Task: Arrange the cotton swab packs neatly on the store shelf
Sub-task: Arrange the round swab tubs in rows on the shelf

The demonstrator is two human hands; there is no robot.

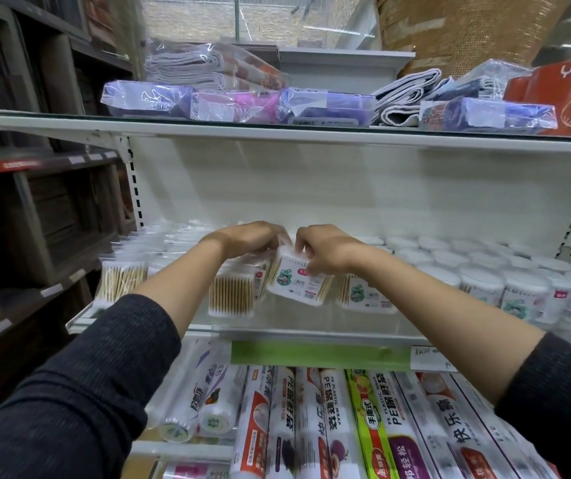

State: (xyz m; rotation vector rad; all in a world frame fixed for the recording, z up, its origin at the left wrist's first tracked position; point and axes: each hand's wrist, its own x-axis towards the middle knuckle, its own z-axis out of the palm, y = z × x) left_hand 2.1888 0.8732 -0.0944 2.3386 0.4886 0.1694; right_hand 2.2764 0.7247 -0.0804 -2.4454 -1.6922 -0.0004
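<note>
While rolls of boxed and bagged plastic wrap [329,420] fill the lowest shelf nearest the camera, two dark knitted sleeves [80,385] are seen reaching over them toward the white middle shelf [132,323]. At that shelf's front, a tilted clear plastic pack of wooden-stemmed cotton swabs with a white printed label [292,283] is held up off the row, leaning to the right between both hands. The left hand [247,236] is curled over the pack's upper left corner, and the right hand [325,252] is pinched onto its top right edge, fingertips pressed on the label; each grip is therefore closed on the pack, though the left fingers are partly hidden behind it. Similar upright packs [232,292] are stood just beside it on either side, and round white-lidded tubs of swabs [481,288] are ranged to the right. The pack is judged light, with a thin, glossy shell that is likely slippery and easily dented, so it is best taken by its stiff top corners and lowered squarely into the gap. Farther up, folded cloths in clear wrappers [235,105] are laid on the top shelf.
</note>
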